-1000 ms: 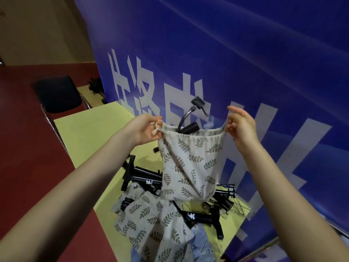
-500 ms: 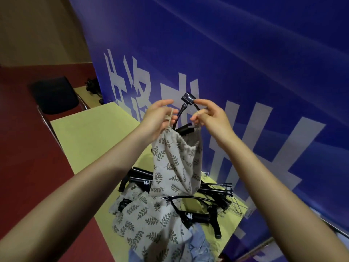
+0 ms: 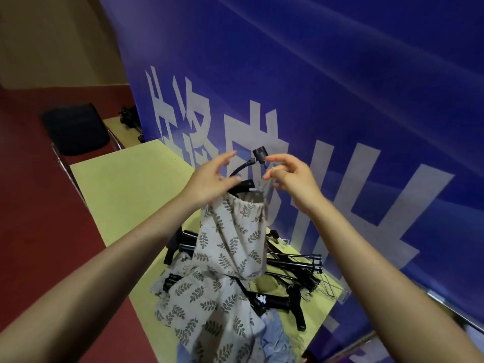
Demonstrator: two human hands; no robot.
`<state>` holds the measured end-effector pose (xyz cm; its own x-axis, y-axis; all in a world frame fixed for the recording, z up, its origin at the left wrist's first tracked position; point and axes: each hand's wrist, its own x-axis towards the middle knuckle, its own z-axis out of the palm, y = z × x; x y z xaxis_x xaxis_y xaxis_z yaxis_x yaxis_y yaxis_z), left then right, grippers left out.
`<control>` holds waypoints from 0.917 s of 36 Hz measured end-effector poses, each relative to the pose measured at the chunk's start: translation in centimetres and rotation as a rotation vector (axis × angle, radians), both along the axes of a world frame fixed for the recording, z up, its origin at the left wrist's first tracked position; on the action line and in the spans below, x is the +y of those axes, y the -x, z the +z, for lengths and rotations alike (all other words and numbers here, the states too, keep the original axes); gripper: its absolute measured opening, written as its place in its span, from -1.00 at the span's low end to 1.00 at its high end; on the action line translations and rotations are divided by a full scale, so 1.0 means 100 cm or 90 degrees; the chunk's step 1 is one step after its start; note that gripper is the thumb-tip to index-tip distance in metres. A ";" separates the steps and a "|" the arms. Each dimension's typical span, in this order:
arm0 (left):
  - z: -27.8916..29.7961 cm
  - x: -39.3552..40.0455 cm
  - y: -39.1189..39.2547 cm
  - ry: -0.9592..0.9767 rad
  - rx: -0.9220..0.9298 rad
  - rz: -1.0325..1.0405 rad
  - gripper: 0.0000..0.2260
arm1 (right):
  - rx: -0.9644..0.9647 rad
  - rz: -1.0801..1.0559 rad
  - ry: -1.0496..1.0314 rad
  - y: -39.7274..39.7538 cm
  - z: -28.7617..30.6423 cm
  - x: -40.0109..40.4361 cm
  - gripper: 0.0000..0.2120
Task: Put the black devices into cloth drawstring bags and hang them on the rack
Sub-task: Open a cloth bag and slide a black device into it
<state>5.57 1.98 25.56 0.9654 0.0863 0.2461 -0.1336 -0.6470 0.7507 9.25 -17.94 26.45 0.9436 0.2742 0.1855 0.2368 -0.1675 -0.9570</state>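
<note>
Two hands raised over a yellow-green table (image 3: 117, 189), backed by a large blue banner (image 3: 340, 100) with smooth sheen and white characters. Held aloft between them: a leaf-print drawstring bag (image 3: 230, 239), soft woven cloth, hanging long-axis vertical, mouth gathered on top, bottom above the table pile. Protruding from the mouth: a black device (image 3: 259, 155), slim curved neck rising up and right to a small blocky head, hard and matte. Left hand (image 3: 209, 182) at the near-left rim, apparently gripping the gathered cloth, upper fingers splayed. Right hand (image 3: 290, 179) just right of the rim, fingers curled toward the cord end; actual pinch on it not discernible. Judged: cord lies between both hands, right hand nearer. Below: more leaf-print bags (image 3: 209, 310), limp, overlapping further black devices (image 3: 290, 265), rod-shaped and rigid. No rack visible.
</note>
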 end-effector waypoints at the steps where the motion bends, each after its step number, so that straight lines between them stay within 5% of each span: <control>1: -0.006 0.002 -0.001 -0.041 0.033 -0.017 -0.36 | 0.035 0.010 -0.032 0.000 -0.002 0.002 -0.70; 5: -0.032 0.009 -0.008 -0.153 0.139 -0.066 -0.24 | 0.089 0.031 -0.067 0.006 -0.017 0.008 -0.73; 9: -0.056 0.018 -0.016 -0.260 0.141 -0.100 -0.67 | 0.121 0.033 -0.074 0.004 -0.032 0.013 -0.75; 13: -0.085 0.028 -0.011 -0.353 0.096 -0.077 -0.69 | 0.121 0.028 -0.028 -0.002 -0.046 0.014 -0.79; 18: -0.105 0.025 -0.003 0.027 0.160 -0.018 -0.73 | 0.097 0.016 0.035 -0.006 -0.055 0.010 -0.79; 23: -0.093 0.001 -0.007 0.250 0.126 -0.019 -0.85 | 0.073 0.079 0.074 -0.008 -0.057 0.028 -0.76; 33: -0.108 0.014 -0.027 0.340 0.045 0.084 -0.80 | 0.101 0.051 -0.011 -0.030 -0.073 0.034 -0.80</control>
<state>8.26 3.39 14.78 0.9504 0.3030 0.0695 -0.0141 -0.1812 0.9834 12.25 -14.55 19.11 0.9367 0.3476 0.0420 0.0952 -0.1372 -0.9860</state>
